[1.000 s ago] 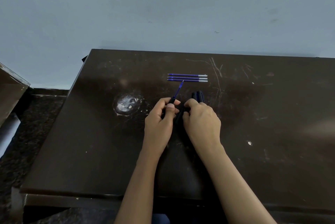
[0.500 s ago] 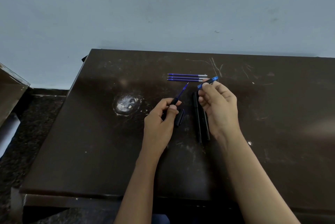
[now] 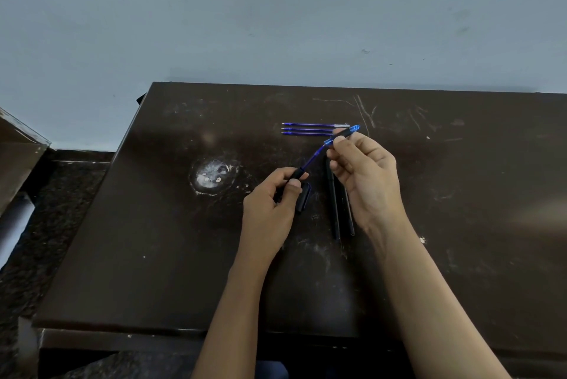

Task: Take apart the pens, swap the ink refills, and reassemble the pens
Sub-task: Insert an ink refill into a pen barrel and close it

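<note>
My left hand [image 3: 271,205] grips a black pen barrel [image 3: 297,174] with a blue refill [image 3: 313,160] sticking out of its far end. My right hand [image 3: 366,176] pinches a short pen tip section [image 3: 345,134], black with translucent blue ends, and holds it at the refill's point. Three loose blue refills [image 3: 310,129] lie side by side farther back on the dark table [image 3: 171,256]. Two black pens [image 3: 339,210] lie parallel under my right hand. A black pen cap [image 3: 303,200] lies beside my left hand.
A worn pale patch [image 3: 211,174] marks the table left of my hands. The table's left edge drops to a dark speckled floor [image 3: 46,210]. A brown box corner [image 3: 18,157] and a white tube [image 3: 15,225] sit at the far left. A blue-grey wall stands behind.
My right hand left the pens beside my left hand, lifted up and right with the tip section, then brought it down onto the refill's point. My left hand kept its grip.
</note>
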{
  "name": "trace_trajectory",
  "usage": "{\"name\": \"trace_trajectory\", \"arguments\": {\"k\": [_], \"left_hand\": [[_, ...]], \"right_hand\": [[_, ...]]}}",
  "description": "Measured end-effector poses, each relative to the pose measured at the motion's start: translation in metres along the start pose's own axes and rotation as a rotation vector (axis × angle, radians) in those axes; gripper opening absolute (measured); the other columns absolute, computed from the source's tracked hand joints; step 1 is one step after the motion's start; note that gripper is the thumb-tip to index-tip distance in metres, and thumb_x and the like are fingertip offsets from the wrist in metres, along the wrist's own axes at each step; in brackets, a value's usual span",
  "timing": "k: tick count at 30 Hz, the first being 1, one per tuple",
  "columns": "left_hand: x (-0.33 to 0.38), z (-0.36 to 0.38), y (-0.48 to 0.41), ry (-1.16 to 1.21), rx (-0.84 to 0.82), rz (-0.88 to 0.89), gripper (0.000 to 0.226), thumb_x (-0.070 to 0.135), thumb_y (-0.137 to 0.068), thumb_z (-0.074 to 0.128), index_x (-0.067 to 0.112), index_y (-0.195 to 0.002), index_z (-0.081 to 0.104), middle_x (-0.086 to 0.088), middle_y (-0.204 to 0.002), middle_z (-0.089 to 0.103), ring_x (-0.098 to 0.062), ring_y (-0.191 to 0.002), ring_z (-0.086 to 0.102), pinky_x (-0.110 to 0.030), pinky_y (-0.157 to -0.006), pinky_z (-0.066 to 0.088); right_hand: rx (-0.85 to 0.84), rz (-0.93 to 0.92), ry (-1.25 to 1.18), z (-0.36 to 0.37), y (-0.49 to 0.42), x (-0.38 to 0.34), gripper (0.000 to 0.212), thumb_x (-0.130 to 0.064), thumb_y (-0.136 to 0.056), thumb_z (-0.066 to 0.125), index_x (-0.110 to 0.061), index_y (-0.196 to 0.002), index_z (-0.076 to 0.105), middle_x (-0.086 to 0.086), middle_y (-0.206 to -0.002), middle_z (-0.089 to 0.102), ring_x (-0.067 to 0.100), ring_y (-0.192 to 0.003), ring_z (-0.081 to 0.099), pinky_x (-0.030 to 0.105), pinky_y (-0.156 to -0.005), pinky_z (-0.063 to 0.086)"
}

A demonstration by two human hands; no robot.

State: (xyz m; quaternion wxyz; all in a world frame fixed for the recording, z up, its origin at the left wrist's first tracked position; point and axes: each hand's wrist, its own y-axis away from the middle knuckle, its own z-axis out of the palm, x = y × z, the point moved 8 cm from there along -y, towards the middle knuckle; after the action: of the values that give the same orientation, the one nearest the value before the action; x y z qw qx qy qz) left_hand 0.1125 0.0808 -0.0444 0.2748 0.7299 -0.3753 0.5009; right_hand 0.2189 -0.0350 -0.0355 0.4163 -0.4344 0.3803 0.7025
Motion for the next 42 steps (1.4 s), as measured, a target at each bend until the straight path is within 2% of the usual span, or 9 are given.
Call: {"name": "trace_trajectory", "arguments": {"k": [9, 13, 17, 21, 25, 29, 33, 38, 42], "left_hand": [[-0.003, -0.002, 0.001, -0.067, 0.021, -0.008, 0.019, 0.026, -0.098, 0.05, 0.037, -0.102, 0.064, 0.018, -0.084, 0.066, 0.006, -0.082, 0.06, -0.003, -0.065, 0.042], [0.003, -0.001, 0.002, -0.079, 0.039, 0.009, 0.021, 0.029, -0.099, 0.047, 0.037, -0.093, 0.066, 0.016, -0.074, 0.065, -0.004, -0.075, 0.06, -0.008, -0.063, 0.043], [0.003, -0.005, 0.001, -0.11, 0.075, 0.022, 0.023, 0.028, -0.098, 0.047, 0.039, -0.085, 0.063, 0.014, -0.085, 0.063, 0.008, -0.083, 0.056, -0.002, -0.07, 0.04], [-0.002, -0.007, -0.002, -0.144, 0.103, 0.046, 0.007, 0.029, -0.092, 0.059, 0.034, -0.096, 0.062, 0.01, -0.097, 0.059, 0.0, -0.088, 0.058, -0.008, -0.073, 0.042], [-0.001, -0.007, 0.0, -0.098, 0.096, 0.032, 0.001, 0.032, -0.092, 0.059, 0.033, -0.093, 0.059, 0.009, -0.082, 0.064, -0.002, -0.075, 0.06, -0.012, -0.062, 0.046], [-0.003, -0.009, 0.001, -0.067, 0.126, 0.019, 0.027, 0.03, -0.099, 0.046, 0.02, -0.088, 0.069, -0.003, -0.086, 0.068, -0.008, -0.078, 0.059, -0.013, -0.066, 0.043], [0.0, -0.015, 0.0, -0.126, 0.172, 0.063, 0.008, 0.021, -0.09, 0.063, 0.029, -0.093, 0.065, 0.01, -0.096, 0.062, 0.0, -0.081, 0.057, -0.002, -0.071, 0.04], [-0.003, -0.01, 0.0, -0.094, 0.137, 0.044, 0.019, 0.035, -0.096, 0.051, 0.024, -0.092, 0.065, 0.003, -0.082, 0.064, -0.011, -0.075, 0.061, -0.017, -0.068, 0.048], [-0.001, -0.012, 0.0, -0.129, 0.143, 0.067, 0.011, 0.025, -0.096, 0.055, 0.028, -0.09, 0.064, 0.009, -0.084, 0.061, -0.001, -0.074, 0.058, -0.005, -0.067, 0.042]], "right_hand": [[-0.03, -0.038, 0.308, 0.001, 0.0, -0.002, 0.015, -0.008, -0.09, 0.062, -0.007, -0.102, 0.071, 0.003, -0.079, 0.067, 0.009, -0.076, 0.061, 0.021, -0.07, 0.051], [-0.105, 0.032, 0.37, 0.006, 0.003, 0.007, 0.015, -0.01, -0.09, 0.063, -0.012, -0.102, 0.072, -0.005, -0.077, 0.071, 0.003, -0.073, 0.063, 0.019, -0.07, 0.052], [-0.117, 0.068, 0.368, 0.009, 0.004, 0.012, 0.015, -0.012, -0.09, 0.064, -0.014, -0.102, 0.072, -0.005, -0.077, 0.071, 0.003, -0.075, 0.065, 0.02, -0.07, 0.05], [-0.119, 0.077, 0.355, 0.008, 0.003, 0.011, 0.014, -0.011, -0.089, 0.065, -0.014, -0.1, 0.072, -0.002, -0.078, 0.07, 0.007, -0.077, 0.064, 0.021, -0.072, 0.052], [-0.158, 0.082, 0.363, 0.014, 0.006, 0.013, 0.014, -0.009, -0.087, 0.067, -0.012, -0.099, 0.073, 0.001, -0.074, 0.068, 0.006, -0.071, 0.062, 0.019, -0.068, 0.052], [-0.163, 0.072, 0.368, 0.016, 0.006, 0.014, 0.012, -0.011, -0.089, 0.066, -0.011, -0.099, 0.072, -0.006, -0.066, 0.068, 0.002, -0.067, 0.064, 0.019, -0.068, 0.052], [-0.133, 0.058, 0.37, 0.011, 0.005, 0.013, 0.011, -0.012, -0.087, 0.068, -0.012, -0.098, 0.072, -0.002, -0.069, 0.067, 0.003, -0.065, 0.061, 0.018, -0.067, 0.051], [-0.155, 0.052, 0.348, 0.017, 0.007, 0.014, 0.009, -0.011, -0.086, 0.069, -0.007, -0.094, 0.072, 0.0, -0.069, 0.067, 0.01, -0.067, 0.061, 0.021, -0.067, 0.052], [-0.163, 0.053, 0.362, 0.017, 0.007, 0.016, 0.009, -0.011, -0.086, 0.069, -0.007, -0.094, 0.071, -0.003, -0.067, 0.068, 0.007, -0.066, 0.064, 0.019, -0.066, 0.051]]}}
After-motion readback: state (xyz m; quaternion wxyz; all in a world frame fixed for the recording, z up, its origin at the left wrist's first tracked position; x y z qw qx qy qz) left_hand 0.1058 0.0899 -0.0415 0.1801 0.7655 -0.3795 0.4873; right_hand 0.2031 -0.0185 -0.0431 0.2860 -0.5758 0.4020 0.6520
